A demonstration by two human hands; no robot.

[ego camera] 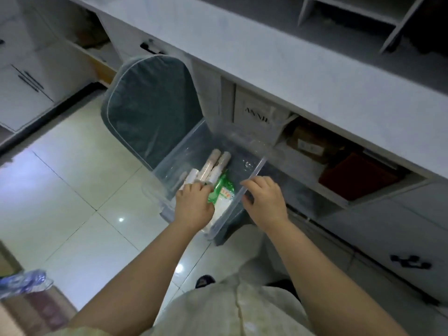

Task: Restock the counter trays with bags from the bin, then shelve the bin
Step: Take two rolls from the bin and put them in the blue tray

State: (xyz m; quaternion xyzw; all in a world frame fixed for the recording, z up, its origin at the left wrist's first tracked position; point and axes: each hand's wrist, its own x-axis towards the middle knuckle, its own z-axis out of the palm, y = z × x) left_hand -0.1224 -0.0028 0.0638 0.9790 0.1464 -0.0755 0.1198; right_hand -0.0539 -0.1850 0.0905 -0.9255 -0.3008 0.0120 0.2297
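A clear plastic bin (252, 155) rests on the seat of a grey-green chair (150, 105) in front of the counter. Inside lie several pale rolls of bags (214, 163) and a green-and-white bag (221, 190). My left hand (194, 204) reaches into the bin, its fingers closed around the near ends of the rolls beside the green bag. Over the bin's right rim, my right hand (265, 200) curls its fingers on the edge.
The white counter (291, 76) runs diagonally above the chair, with open shelves below holding a white "ANNIE" box (257, 110) and brown and red boxes (356, 175). Tiled floor (72, 190) lies to the left. A blue plastic bag (21, 282) sits bottom left.
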